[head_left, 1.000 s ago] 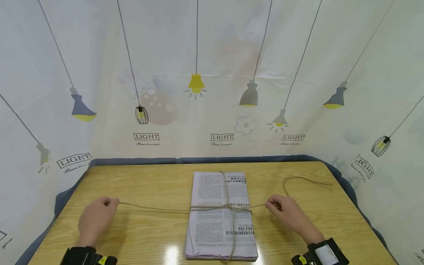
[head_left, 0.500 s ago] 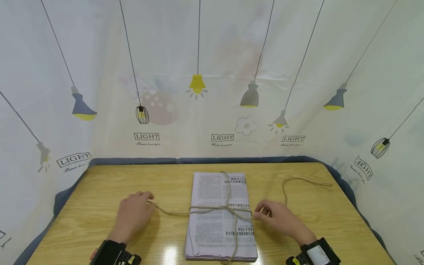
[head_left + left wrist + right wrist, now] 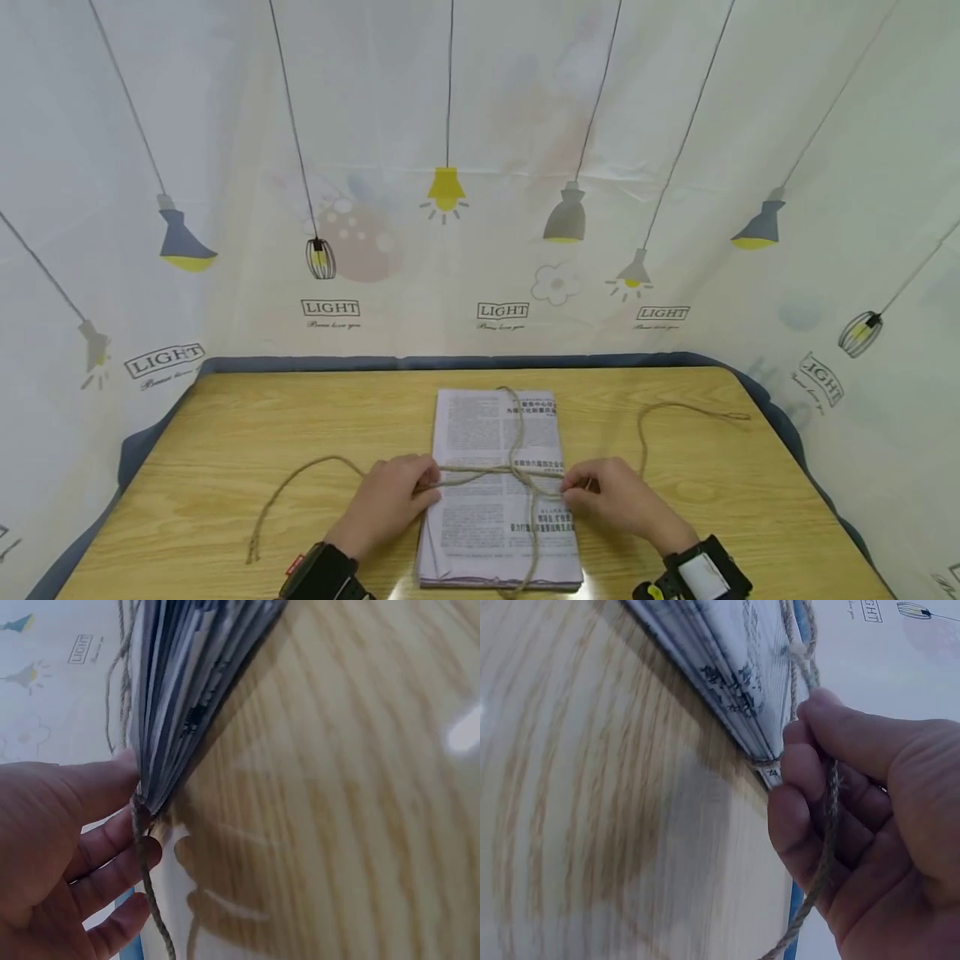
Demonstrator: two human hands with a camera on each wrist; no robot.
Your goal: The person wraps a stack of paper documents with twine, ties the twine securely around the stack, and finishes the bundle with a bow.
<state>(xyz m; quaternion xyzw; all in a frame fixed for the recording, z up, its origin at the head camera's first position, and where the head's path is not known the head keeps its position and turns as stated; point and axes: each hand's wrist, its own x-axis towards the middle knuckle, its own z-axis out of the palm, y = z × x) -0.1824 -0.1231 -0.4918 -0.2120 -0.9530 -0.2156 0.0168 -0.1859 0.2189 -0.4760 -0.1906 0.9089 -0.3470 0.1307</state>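
Observation:
A flat stack of folded newspapers [image 3: 472,533] lies on the table, with twine [image 3: 532,533] running lengthwise and crosswise over it and meeting near the middle of its top. At the stack's left edge, my left hand [image 3: 390,500] pinches the crosswise twine between thumb and index finger; in the left wrist view a length of twine [image 3: 150,877] hangs down past the other fingers. My right hand [image 3: 618,496], by the right edge, pinches the other twine end [image 3: 829,825], which runs across its curled fingers in the right wrist view.
A wooden table [image 3: 300,408] bears the stack. Loose twine tails curve over it, one left tail [image 3: 277,492] and one right tail [image 3: 690,407]. Behind hangs a pale cloth [image 3: 480,250] printed with lamps. Each wrist wears a black camera strap [image 3: 322,575].
My left hand has come right along the twine from the far left to the stack's edge, leaving a slack tail behind it. My right hand has moved a little left, close to the stack.

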